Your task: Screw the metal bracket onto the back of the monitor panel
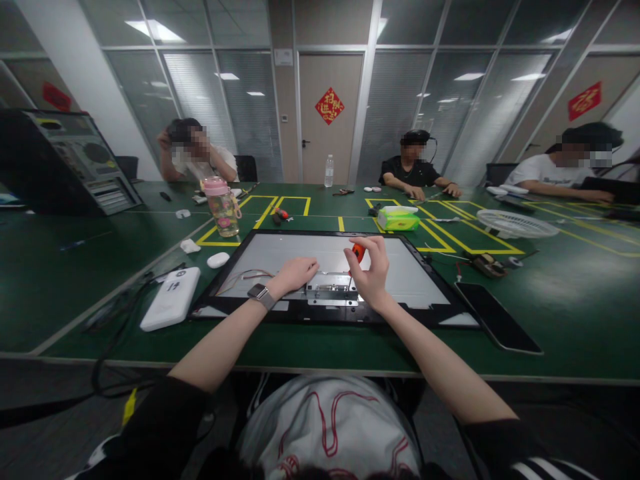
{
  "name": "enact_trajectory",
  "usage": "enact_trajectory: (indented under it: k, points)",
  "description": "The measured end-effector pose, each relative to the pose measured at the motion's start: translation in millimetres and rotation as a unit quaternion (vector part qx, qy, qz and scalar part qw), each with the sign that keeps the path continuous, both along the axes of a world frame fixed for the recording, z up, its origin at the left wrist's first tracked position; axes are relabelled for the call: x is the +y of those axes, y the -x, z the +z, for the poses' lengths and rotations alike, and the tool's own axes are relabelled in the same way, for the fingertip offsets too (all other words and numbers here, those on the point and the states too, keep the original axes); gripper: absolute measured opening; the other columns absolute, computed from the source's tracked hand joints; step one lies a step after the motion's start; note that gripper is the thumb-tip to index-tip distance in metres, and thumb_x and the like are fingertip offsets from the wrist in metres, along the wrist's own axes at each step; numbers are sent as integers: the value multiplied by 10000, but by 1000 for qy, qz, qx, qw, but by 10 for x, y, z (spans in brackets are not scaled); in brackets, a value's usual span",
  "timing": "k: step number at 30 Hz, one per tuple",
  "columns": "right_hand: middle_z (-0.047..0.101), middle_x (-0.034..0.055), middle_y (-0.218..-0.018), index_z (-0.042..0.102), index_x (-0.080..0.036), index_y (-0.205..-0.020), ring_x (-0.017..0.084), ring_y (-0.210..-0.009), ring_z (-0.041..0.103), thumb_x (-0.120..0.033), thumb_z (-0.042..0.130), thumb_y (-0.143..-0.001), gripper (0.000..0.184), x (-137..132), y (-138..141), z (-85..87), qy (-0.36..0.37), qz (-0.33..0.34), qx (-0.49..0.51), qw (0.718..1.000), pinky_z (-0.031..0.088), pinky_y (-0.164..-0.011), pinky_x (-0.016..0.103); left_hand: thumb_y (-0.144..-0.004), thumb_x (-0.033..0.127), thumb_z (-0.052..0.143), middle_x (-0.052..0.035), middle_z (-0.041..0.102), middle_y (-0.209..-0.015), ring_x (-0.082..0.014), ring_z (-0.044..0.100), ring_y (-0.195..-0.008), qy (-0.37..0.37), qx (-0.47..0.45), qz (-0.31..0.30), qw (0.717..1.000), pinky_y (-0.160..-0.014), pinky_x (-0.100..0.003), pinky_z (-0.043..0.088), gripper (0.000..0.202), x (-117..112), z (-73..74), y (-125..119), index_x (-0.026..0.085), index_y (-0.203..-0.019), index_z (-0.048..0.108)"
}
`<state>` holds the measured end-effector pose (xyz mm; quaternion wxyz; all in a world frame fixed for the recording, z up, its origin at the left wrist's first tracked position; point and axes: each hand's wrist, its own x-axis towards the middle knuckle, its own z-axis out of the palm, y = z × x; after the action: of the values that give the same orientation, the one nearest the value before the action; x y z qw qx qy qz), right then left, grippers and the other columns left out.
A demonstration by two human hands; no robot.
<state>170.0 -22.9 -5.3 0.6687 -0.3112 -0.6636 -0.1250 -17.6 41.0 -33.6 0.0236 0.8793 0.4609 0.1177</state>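
A flat screen panel [410, 273] with a black frame lies face down on the green table [550, 300] in front of me. My right hand [373, 270] is closed around a small orange-handled screwdriver [358, 251], held upright over a metal bracket [330, 291] at the panel's near edge. My left hand [295, 273], with a watch on the wrist, rests on the panel just left of the bracket, fingers curled loosely downward. Thin coloured wires [245, 275] run across the panel's left part.
A white power bank [171, 298], a small white case [218, 260] and a pink-lidded bottle [223, 207] sit to the left. A black phone [497, 317] and loose parts lie to the right. A green tissue pack [399, 219], fan grille [517, 224] and three seated people are across the table.
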Motion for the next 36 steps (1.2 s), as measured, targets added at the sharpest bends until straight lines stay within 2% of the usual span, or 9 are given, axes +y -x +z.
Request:
enact_trajectory:
  k: [6,10,17,21,29,33,36]
  points:
    - [568,85,-957,590,-189,-1128,190,-926,562,-151,364,-932,302,-33,4,-9,14,36,-16,999,476,-788,369,-954,378,291,-78,671,-841,-199,592,-719,0,2,3,1000,-606,-276,374,386,0,8,2,175,-844,600]
    - [573,70,-913,595,-189,-1100,172,-851,565,-119,441,-903,259,-43,22,26,-5,26,-14,1000,480,-758,343,-952,369,297,-76,675,-849,-205,596,-734,-1,2,3,1000,-614,-280,375,375,-11,24,-3,178,-839,600]
    - [502,24,-797,598,-193,-950,154,-743,531,-177,583,-846,106,-33,22,40,-14,-11,6,1000,476,-712,331,-949,377,294,-86,678,-867,-211,605,-753,-1,3,8,1000,-624,-281,387,384,-9,15,-10,177,-854,609]
    - [524,41,-831,575,-188,-929,163,-793,536,-163,520,-876,80,-29,15,30,-10,-6,18,1000,465,-706,323,-949,377,293,-86,680,-875,-204,606,-757,1,4,7,1000,-639,-275,398,388,1,0,-5,177,-865,615]
    - [576,61,-878,544,-186,-1071,154,-780,578,-192,323,-957,249,32,-2,-67,48,59,47,996,482,-692,312,-946,377,289,-84,675,-862,-202,599,-749,6,1,6,1000,-627,-275,393,392,-26,32,0,172,-859,612]
    - [596,64,-880,559,-178,-1070,157,-774,577,-198,372,-944,227,22,-7,-68,58,61,36,996,482,-713,324,-945,374,292,-87,675,-865,-204,601,-751,8,0,7,1000,-632,-279,396,388,-39,47,-7,173,-863,613]
    - [592,56,-868,577,-182,-1052,155,-750,559,-195,449,-911,191,-9,1,-35,39,51,1,998,483,-710,326,-947,376,297,-90,677,-860,-206,605,-755,9,-2,8,1000,-639,-279,400,387,-37,45,-11,172,-864,615]
